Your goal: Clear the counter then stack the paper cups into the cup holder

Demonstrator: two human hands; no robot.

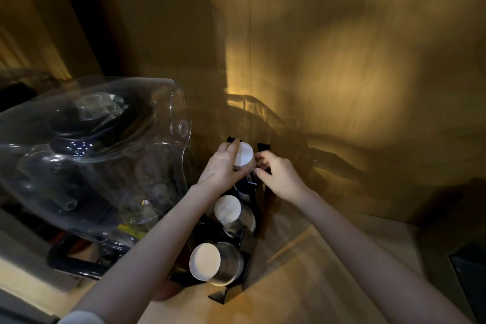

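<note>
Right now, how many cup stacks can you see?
3: the far stack between the left hand and right hand, the middle stack, the near stack. Cups within stacks are hidden.

One head-worn wide-angle camera is looking forward and down, sitting close above both hands at the worktop (302, 284).

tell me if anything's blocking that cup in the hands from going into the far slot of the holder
Nothing visible does. The left hand and right hand hold the paper cup upside down directly over the far end of the black cup holder. The two nearer stacks sit closer to the camera, out of its path.
</note>
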